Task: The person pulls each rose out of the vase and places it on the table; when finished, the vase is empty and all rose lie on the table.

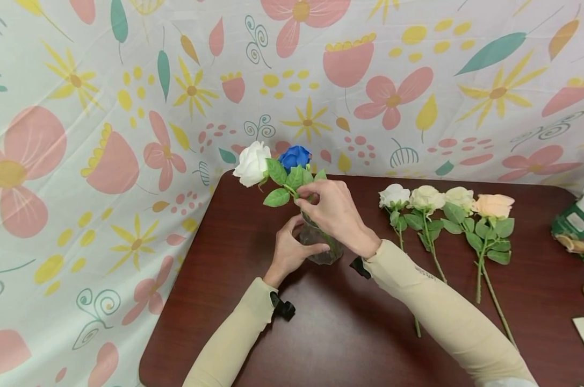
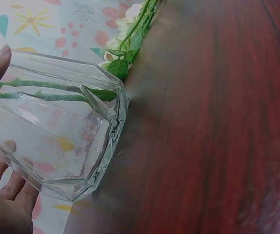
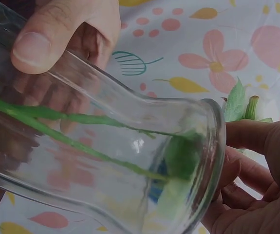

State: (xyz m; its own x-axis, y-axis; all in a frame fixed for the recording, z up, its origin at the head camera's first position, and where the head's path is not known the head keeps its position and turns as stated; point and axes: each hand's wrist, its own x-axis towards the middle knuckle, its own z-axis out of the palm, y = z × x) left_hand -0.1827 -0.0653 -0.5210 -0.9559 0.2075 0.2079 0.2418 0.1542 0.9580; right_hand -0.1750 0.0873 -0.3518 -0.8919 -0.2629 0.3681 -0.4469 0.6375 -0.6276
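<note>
A clear, faceted glass vase stands on the table, with my left hand gripping its side, thumb and fingers on opposite faces. Two green stems run down inside the glass in the left wrist view. Above the mouth, a blue rose shows behind green leaves. A white rose leans out to the left, and my right hand pinches its leafy stem right at the vase's rim. The right fingertips are partly hidden by leaves.
On the table to the right lie a white rose, two cream roses and a peach rose, stems toward the front. A green-and-white package stands at the right edge. Flower-patterned cloth hangs behind and left.
</note>
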